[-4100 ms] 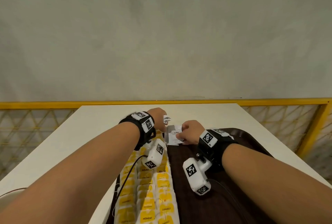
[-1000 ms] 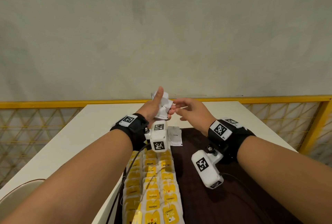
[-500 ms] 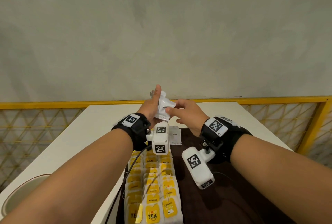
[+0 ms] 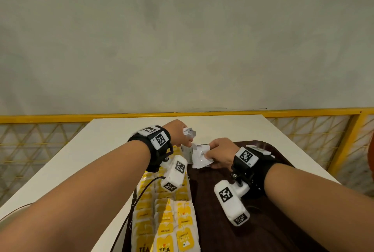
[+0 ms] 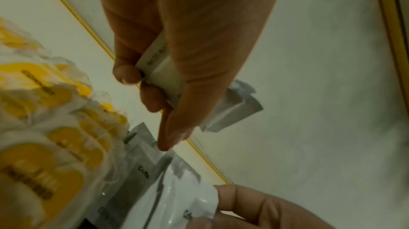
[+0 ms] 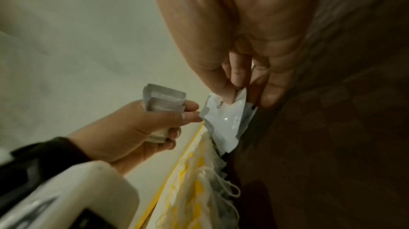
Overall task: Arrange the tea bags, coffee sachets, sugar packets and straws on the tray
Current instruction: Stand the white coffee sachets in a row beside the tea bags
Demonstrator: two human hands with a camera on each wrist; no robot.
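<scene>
- The left hand (image 4: 179, 133) hovered over the far-left corner of the dark brown tray (image 4: 263, 231), its grip curled round a small bundle of white sachets (image 4: 189, 132); the bundle's long axis ran up and away from the palm, its crimped ends sticking out past the fingers toward the far edge of the counter (image 4: 105, 150).
- In the left wrist view those sachets (image 5: 232, 108) looked grey-white and creased, with a line of small dark print along one edge; the index finger pointed straight down toward the packets below.
- The right hand (image 4: 219, 152) was low at the tray's far edge, its grip pinching a glossy white sachet (image 4: 200, 156) by its right end; the sachet lay nearly flat, long axis running left to right, overlapping another white sachet beneath it.
- In the right wrist view the thumb and forefinger nipped the top corner of that sachet (image 6: 225, 117), which carried dark lettering too blurred to read.
- Yellow-labelled tea bags (image 4: 168, 225) lay in overlapping rows along the tray's left side, running from its near edge toward the sachets.
</scene>
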